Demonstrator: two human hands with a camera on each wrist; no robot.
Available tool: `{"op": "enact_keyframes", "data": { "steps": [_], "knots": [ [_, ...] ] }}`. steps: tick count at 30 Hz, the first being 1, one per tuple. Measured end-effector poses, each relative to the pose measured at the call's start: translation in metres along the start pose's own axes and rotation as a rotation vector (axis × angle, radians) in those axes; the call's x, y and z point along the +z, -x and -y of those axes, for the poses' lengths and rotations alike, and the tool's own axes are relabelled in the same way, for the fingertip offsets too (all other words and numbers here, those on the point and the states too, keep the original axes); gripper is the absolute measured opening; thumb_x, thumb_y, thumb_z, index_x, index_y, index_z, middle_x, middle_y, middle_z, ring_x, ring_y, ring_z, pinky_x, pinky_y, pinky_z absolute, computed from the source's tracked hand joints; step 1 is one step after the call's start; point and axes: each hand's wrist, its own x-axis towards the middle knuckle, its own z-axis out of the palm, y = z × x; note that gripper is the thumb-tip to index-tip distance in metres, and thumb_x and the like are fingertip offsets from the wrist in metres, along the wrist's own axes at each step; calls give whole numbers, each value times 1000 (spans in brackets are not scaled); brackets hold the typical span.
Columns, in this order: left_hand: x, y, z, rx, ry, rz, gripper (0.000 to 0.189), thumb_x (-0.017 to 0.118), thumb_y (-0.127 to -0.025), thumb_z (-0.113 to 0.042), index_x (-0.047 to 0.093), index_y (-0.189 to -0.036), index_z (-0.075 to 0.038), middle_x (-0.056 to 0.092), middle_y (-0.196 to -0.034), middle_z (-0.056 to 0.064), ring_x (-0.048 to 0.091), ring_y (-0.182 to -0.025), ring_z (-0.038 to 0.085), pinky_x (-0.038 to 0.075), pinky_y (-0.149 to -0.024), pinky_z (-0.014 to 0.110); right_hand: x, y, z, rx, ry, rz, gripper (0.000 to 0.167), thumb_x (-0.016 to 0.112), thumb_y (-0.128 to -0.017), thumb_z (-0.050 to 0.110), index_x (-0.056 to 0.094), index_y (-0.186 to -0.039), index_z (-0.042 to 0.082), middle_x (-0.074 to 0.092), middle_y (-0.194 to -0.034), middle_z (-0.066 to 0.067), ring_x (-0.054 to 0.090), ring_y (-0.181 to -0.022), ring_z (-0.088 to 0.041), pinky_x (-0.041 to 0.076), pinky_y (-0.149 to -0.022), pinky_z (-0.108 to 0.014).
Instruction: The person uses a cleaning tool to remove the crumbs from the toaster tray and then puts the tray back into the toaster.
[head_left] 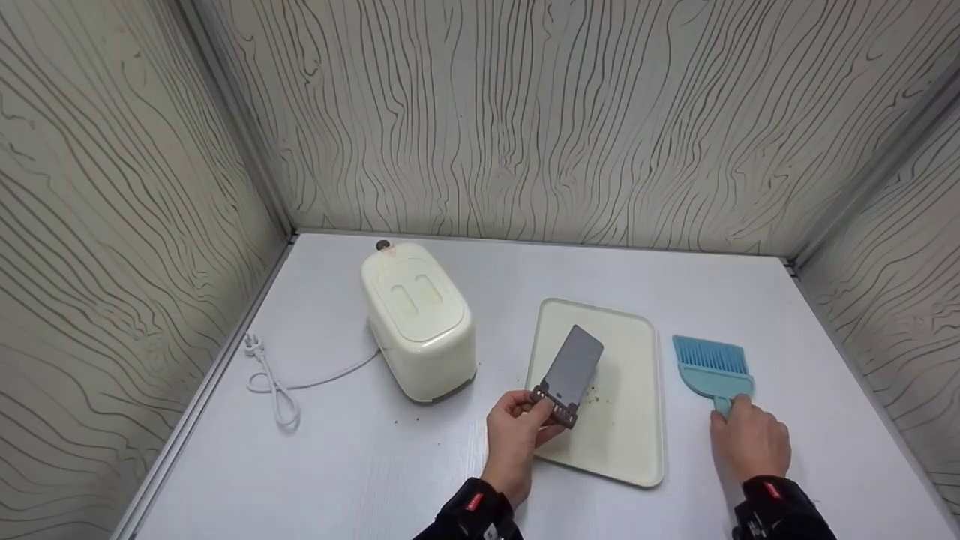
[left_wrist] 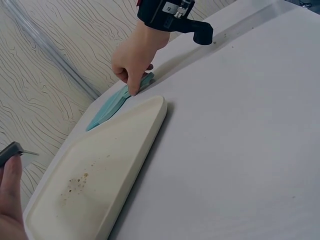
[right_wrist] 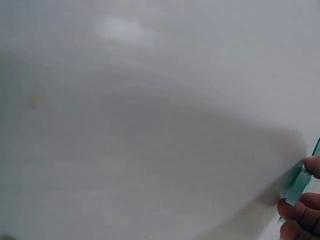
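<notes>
My left hand (head_left: pixel 516 435) pinches the brown slotted end of a grey crumb tray (head_left: pixel 574 364), thumb on top. The crumb tray slants over a cream serving tray (head_left: pixel 637 420), its far end pointing away from me. Brown crumbs (left_wrist: pixel 77 185) lie scattered on the serving tray in the left wrist view. To the right, my right hand (head_left: pixel 752 439) grips the short handle of a light-blue brush (head_left: pixel 712 360). The brush lies on the table with its bristles facing away. Only fingers and the handle's end (right_wrist: pixel 299 187) show in the right wrist view.
A cream toaster (head_left: pixel 420 322) with a lidded top stands left of the serving tray. Its white cord and plug (head_left: pixel 255 346) lie on the white table (head_left: pixel 337 472) at the left. A few crumbs dot the table before the toaster. Patterned walls (head_left: pixel 480 120) enclose the back and sides.
</notes>
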Motion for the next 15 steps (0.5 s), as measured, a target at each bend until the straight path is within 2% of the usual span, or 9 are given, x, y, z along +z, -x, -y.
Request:
{"op": "enact_keyframes", "data": {
  "steps": [5,9,12,15],
  "knots": [
    [2,0,2,-2,23,-1,24,72,-87,-2,57,-105,3,63,-99,15,74,-87,25,63,-82,38,-5,-2,4,16,17,2,38,67,-95,16,58,-107,-19,59,-63,-17,53,-54,-27,38,-49,-37],
    [3,0,3,-2,38,-11,23,72,-87,-2,57,-104,3,63,-98,16,75,-88,26,63,-82,39,-9,-4,18,-35,12,-79,35,65,-95,14,60,-108,-17,63,-75,-27,57,-64,-37,43,-58,-46],
    [4,0,4,6,52,-8,23,72,-87,-2,57,-104,4,63,-99,16,75,-89,27,63,-83,39,-12,-4,41,-78,-63,-133,32,63,-96,14,63,-111,-14,67,-86,-28,61,-73,-41,47,-64,-51],
    [5,0,4,15,64,-5,24,72,-87,-1,56,-104,4,63,-101,17,75,-90,28,63,-84,40,-17,-1,69,-92,-188,-103,34,57,-101,20,64,-115,-10,69,-94,-26,65,-82,-39,52,-68,-48]
  ]
}}
